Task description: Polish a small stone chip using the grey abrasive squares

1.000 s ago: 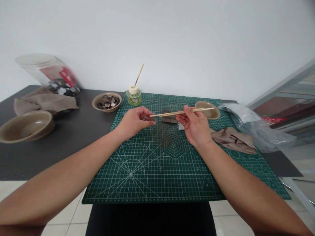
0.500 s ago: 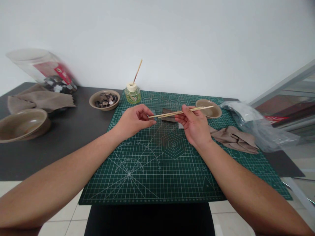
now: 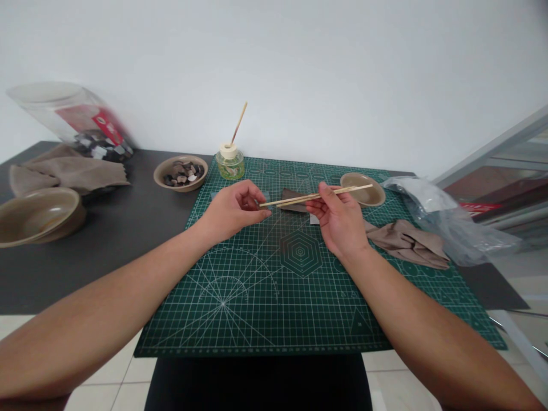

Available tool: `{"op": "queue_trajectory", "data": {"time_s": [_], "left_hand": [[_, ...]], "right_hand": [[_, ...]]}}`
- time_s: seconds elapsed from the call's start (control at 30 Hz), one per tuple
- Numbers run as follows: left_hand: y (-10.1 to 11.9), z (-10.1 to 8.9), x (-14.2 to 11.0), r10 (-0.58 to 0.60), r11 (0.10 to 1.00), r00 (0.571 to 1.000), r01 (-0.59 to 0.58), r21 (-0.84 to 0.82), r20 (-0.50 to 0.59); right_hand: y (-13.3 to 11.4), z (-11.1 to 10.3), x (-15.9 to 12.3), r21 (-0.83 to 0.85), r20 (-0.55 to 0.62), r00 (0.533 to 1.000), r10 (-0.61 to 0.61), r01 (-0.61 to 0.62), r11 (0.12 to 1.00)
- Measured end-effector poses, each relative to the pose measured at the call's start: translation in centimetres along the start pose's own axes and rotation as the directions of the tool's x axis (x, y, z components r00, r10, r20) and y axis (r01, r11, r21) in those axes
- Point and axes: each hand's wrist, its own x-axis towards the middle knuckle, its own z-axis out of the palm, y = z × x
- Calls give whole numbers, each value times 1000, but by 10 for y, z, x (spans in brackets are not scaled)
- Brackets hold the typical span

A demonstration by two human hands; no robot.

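Note:
My right hand [image 3: 340, 220] pinches a pair of thin wooden sticks [image 3: 295, 200] between thumb and fingers, pointing left and slightly down. Their left ends are staggered, and the longer one reaches the gap between thumb and fingers of my left hand [image 3: 237, 208]. That hand has curled fingers with the thumb apart, and I see nothing held in it. Behind the sticks, a dark brown flat piece [image 3: 293, 201] lies on the green cutting mat [image 3: 257, 319]. A small white piece [image 3: 314, 219] is partly covered by my right fingers.
A bowl of dark and pale fragments [image 3: 160, 177], a glass bottle with a stick [image 3: 230, 162], and a tan bowl [image 3: 372, 193] stand farther back. Brown cloth [image 3: 406, 245] and clear plastic [image 3: 458, 222] lie right; a large bowl [image 3: 43, 211], cloth [image 3: 81, 174] and jar [image 3: 47, 108] are left.
Both hands and the sticks hold almost the same pose. The whole view has shifted very slightly; nothing was taken up or let go.

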Motion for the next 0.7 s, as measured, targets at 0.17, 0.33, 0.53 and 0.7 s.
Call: {"op": "queue_trajectory", "data": {"time_s": [0.17,0.33,0.53,0.7], "left_hand": [[1,-1,0,11,999,1000,-11,30,0],[2,-2,0,25,997,1000,-26,70,9],[0,-3,0,18,996,999,-21,82,30],[-1,-3,1,26,998,998,-29,63,50]], "right_hand": [[0,0,0,-10,-10,1000,-1,1,1000],[0,2,-3,5,-7,1000,3,-3,1000],[-2,2,-1,10,-44,999,8,-7,1000],[-3,2,-1,36,-39,999,18,-17,999]]}}
